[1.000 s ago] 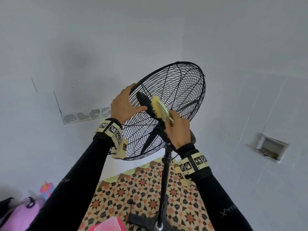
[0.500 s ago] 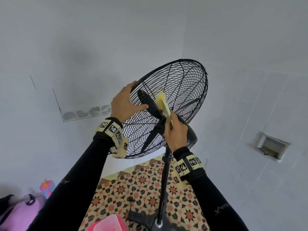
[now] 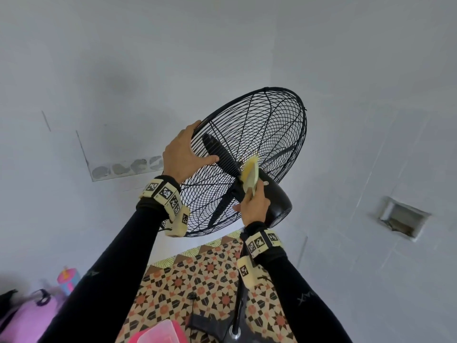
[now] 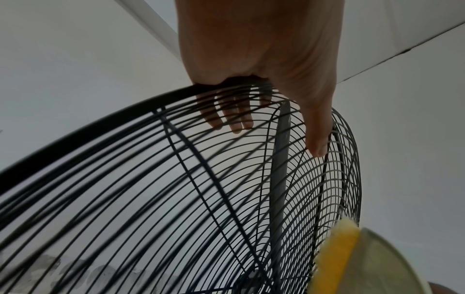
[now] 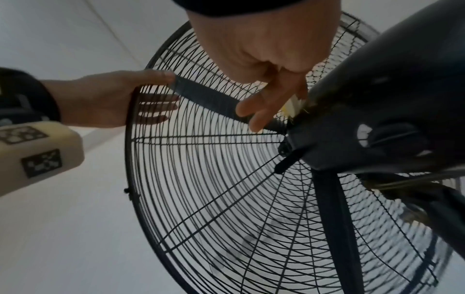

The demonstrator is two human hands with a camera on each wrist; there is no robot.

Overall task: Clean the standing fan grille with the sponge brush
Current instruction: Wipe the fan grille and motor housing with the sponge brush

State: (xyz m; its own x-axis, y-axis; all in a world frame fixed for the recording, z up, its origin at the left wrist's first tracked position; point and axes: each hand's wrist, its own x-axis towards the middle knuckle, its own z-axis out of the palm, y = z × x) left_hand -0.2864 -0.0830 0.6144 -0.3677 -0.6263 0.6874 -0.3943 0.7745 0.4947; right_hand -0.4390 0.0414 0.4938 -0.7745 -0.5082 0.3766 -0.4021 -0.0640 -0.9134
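The black wire fan grille (image 3: 267, 134) is tilted on its stand, with a dark blade (image 3: 220, 152) inside. My left hand (image 3: 190, 149) grips the grille's left rim: fingers hook over the front, and the thumb lies on the rear wires. In the left wrist view the left hand (image 4: 264, 59) shows those fingers through the grille (image 4: 176, 199). My right hand (image 3: 254, 206) holds the yellow sponge brush (image 3: 249, 174) against the rear wires at the hub, beside the black motor housing (image 3: 277, 201). The sponge brush (image 4: 337, 258) touches the wires. In the right wrist view the right hand (image 5: 264, 49) mostly hides it.
The fan pole (image 3: 241, 305) runs down to a base on patterned floor tiles (image 3: 210, 280). A pink container (image 3: 158, 332) lies at the bottom edge, with a pink bag (image 3: 24, 318) and a cup (image 3: 68, 278) at the lower left. Grey walls stand close behind, with a recess (image 3: 403, 219) at the right.
The sponge brush has slid down and right along the rear wires to the hub by the motor. The fan head has turned a little. My left hand has stayed on the rim.
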